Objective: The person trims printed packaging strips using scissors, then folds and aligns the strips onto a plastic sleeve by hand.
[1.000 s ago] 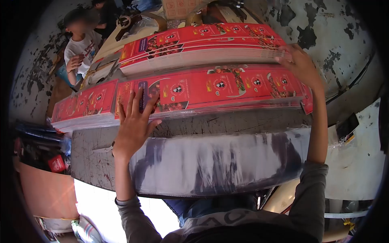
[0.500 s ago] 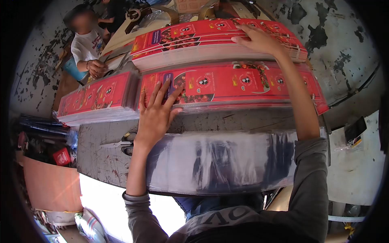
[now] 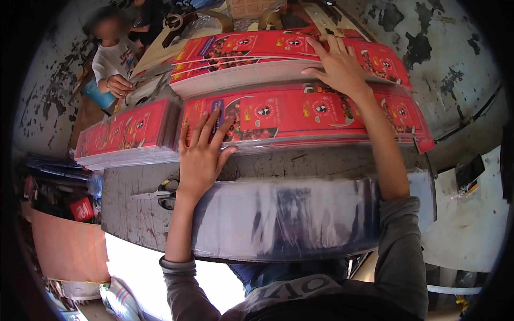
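The left hand (image 3: 201, 160) lies spread on the near red stack (image 3: 289, 115), gripping nothing. The right hand (image 3: 341, 68), also spread, lies on the far red stack (image 3: 262, 47); I cannot tell whether it grips anything. The scratched table (image 3: 126, 214) carries both, plus scissors (image 3: 161, 196) and, along its near edge, clear plastic (image 3: 289, 219). Another person (image 3: 111, 63) stands near a peeling wall (image 3: 45, 88). One second earlier, the right hand was at its stack's right end.

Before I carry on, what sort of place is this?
Probably a small packing or printing workshop: I can see stacks of red printed sheets, a pile of clear plastic and a pair of scissors.
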`<action>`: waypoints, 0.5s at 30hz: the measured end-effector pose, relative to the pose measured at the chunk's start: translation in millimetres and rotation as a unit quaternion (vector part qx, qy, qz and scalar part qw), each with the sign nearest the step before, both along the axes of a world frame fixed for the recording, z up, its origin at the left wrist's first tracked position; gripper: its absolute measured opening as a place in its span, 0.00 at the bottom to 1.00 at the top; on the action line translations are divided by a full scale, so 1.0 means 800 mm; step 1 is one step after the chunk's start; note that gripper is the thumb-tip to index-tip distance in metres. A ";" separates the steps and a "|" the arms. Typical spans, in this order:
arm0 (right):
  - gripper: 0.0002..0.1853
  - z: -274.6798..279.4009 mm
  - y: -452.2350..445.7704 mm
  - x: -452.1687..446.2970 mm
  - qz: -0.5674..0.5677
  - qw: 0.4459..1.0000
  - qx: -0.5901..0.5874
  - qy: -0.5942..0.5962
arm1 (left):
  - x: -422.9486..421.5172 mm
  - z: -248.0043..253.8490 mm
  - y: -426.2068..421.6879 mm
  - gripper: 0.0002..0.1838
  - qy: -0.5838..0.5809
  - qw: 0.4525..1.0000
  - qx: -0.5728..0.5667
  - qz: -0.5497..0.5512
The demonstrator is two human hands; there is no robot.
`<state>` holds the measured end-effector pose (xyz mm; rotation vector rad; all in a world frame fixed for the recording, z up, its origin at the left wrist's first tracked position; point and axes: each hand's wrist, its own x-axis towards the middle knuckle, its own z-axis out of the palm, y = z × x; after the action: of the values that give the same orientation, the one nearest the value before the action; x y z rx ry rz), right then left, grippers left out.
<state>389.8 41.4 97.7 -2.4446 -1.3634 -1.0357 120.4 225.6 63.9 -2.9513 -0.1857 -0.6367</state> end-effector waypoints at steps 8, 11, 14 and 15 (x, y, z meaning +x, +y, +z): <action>0.28 -0.008 0.001 0.004 -0.016 0.999 -0.036 0.036 | -0.001 -0.003 0.001 0.27 -0.026 1.000 -0.001 -0.009; 0.25 -0.016 -0.013 0.007 0.019 0.999 -0.036 -0.004 | -0.001 -0.008 0.005 0.29 -0.017 1.000 0.018 -0.013; 0.27 -0.003 -0.041 -0.042 0.025 0.997 -0.061 -0.050 | -0.005 -0.014 0.018 0.34 -0.093 0.993 -0.052 -0.044; 0.28 0.003 -0.056 -0.067 0.009 0.992 -0.083 -0.097 | -0.006 -0.013 0.015 0.36 -0.215 0.912 -0.337 -0.092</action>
<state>336.3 -3.2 100.2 -2.4956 -1.5876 -1.2293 115.9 237.8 53.4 -3.4378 -0.1967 -1.5281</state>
